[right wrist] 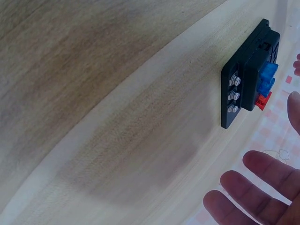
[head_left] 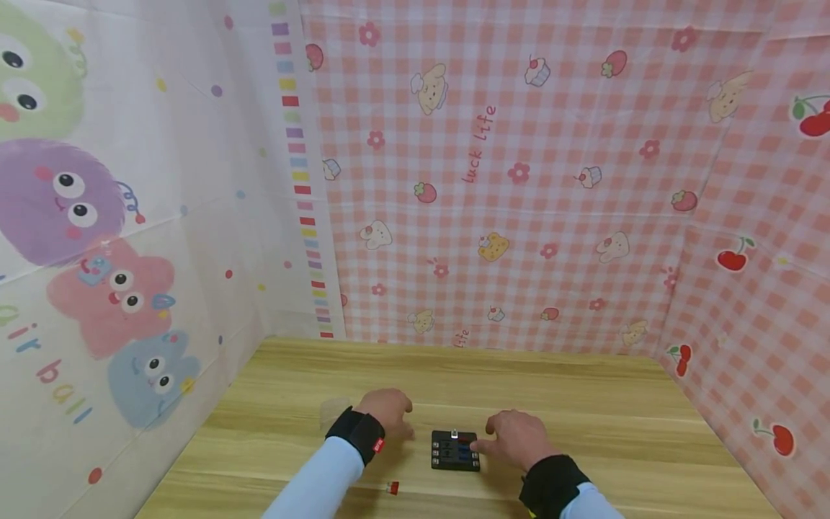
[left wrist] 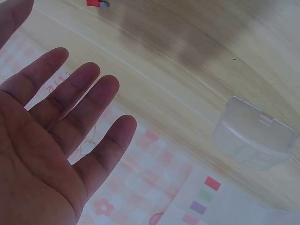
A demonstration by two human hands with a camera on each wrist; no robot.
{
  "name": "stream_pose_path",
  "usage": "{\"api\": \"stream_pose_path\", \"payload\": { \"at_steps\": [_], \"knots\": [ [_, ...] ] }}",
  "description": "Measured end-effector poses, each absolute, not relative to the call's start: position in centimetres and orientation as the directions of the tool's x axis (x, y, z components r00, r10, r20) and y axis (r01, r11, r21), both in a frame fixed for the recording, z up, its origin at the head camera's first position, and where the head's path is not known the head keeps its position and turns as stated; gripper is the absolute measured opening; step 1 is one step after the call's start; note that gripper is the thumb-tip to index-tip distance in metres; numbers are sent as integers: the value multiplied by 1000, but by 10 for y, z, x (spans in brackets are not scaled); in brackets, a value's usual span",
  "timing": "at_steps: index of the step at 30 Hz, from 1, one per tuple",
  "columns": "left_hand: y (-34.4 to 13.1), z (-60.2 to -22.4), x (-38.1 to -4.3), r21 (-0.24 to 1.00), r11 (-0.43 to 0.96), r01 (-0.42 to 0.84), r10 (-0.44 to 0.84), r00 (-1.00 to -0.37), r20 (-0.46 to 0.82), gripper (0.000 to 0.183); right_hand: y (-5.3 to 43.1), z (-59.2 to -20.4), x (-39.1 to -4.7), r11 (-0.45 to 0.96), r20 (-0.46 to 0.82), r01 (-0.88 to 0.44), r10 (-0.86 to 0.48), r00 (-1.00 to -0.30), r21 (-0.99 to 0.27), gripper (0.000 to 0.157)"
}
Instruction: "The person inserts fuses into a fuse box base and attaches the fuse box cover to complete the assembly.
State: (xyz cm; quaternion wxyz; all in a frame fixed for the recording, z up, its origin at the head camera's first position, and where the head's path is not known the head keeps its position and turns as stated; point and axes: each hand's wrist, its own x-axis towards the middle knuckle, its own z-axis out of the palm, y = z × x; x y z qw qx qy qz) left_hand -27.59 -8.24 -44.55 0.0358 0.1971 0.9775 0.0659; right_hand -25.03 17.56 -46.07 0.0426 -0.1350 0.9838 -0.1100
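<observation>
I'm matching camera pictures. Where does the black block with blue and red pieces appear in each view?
Head: black block, low, just right of centre, between left hand and right hand.
Left wrist: not in this picture.
Right wrist: the black block, at upper right.
Shared landmark: the pink checked cloth, visible in all three.

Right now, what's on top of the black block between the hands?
On the black block: blue pieces and a red piece project from its top; metal screws sit along its edge. Any parts sunk inside are hidden, and its underside is covered.
</observation>
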Motion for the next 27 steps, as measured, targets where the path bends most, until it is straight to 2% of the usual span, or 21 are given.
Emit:
{"api": "stream_pose_path", "payload": {
  "at_steps": [18, 27],
  "knots": [
    [-79, -458, -270, 67, 887, 458, 459, -889, -2, 34, 175, -462, -251, 941, -157, -184, -235, -959, -282, 49],
    [-76, -464, -270, -15, 854, 519, 519, -851, 75, 18, 176, -464, -251, 942, -172, -158, -215, -961, -295, 48]
  ]
}}
